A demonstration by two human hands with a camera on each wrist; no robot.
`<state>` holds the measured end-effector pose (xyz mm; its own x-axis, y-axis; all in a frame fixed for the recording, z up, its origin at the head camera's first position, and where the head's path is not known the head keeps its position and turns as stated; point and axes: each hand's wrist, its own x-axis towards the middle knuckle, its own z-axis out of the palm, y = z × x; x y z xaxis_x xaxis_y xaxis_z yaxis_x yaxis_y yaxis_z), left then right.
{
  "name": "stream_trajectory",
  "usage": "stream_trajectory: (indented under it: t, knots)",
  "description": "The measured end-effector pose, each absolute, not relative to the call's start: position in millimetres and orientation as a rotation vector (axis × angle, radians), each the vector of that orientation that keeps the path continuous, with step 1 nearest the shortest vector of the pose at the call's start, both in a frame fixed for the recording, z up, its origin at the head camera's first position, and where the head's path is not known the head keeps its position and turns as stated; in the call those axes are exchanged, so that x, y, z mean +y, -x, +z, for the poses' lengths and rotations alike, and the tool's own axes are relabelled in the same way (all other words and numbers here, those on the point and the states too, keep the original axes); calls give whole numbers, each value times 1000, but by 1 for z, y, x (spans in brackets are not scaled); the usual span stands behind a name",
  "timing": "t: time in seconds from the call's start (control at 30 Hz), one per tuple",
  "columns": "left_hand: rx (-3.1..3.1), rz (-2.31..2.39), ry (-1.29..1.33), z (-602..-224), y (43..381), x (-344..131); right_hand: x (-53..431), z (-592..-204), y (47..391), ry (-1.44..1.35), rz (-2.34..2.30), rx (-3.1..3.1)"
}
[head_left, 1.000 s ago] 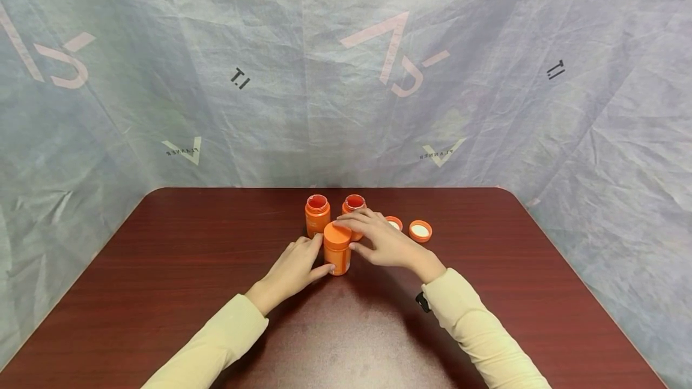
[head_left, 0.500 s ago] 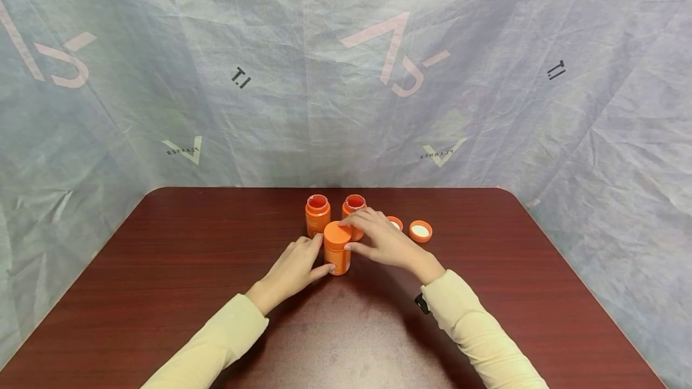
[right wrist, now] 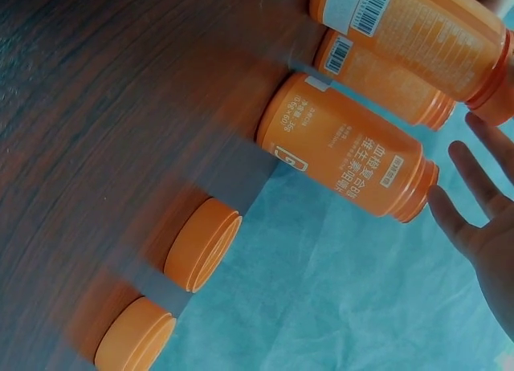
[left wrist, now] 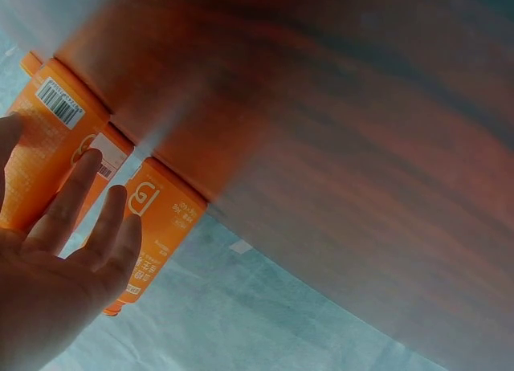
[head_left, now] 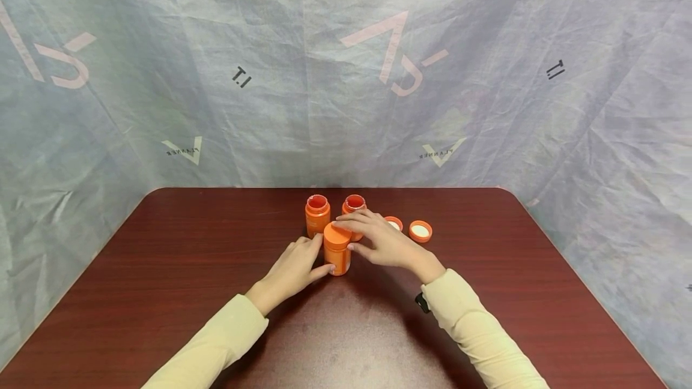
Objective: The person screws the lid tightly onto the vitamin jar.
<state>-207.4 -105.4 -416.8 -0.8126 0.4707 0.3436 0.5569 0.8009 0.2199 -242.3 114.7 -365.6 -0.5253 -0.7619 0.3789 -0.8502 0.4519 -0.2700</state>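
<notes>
An orange screw-top bottle (head_left: 338, 262) stands upright on the table, its orange lid (head_left: 336, 236) on top. My left hand (head_left: 292, 270) grips the lower body from the left, thumb across the front. Over the lid from the right comes my right hand (head_left: 386, 244), holding it between thumb and fingers. Close behind are two uncapped orange bottles, the left one (head_left: 318, 221) and the right one (right wrist: 345, 150); in the head view my right hand partly covers the latter. In the left wrist view my spread fingers (left wrist: 72, 202) overlap the labelled bottles.
Two loose orange lids lie white inside up to the right of the bottles, one (head_left: 420, 231) in plain sight and one (right wrist: 202, 244) partly behind my right hand in the head view. The dark red table (head_left: 189, 257) ends at a grey cloth backdrop (head_left: 270, 107).
The right hand's fingers and thumb shift round the lid, first back to the right and then leftward over it again. Left hand, bottles and loose lids stay in place.
</notes>
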Motion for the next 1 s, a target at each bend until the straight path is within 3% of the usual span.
stream_trajectory:
  t: [0.53,1.0]
  knots:
    - [-2735,-464,780,-415,208,-106,112,-365,241,-1294,592,-2521]
    - [-2728,-464,798,-416,209,-106,114,-366,242,-1396,614,-2501]
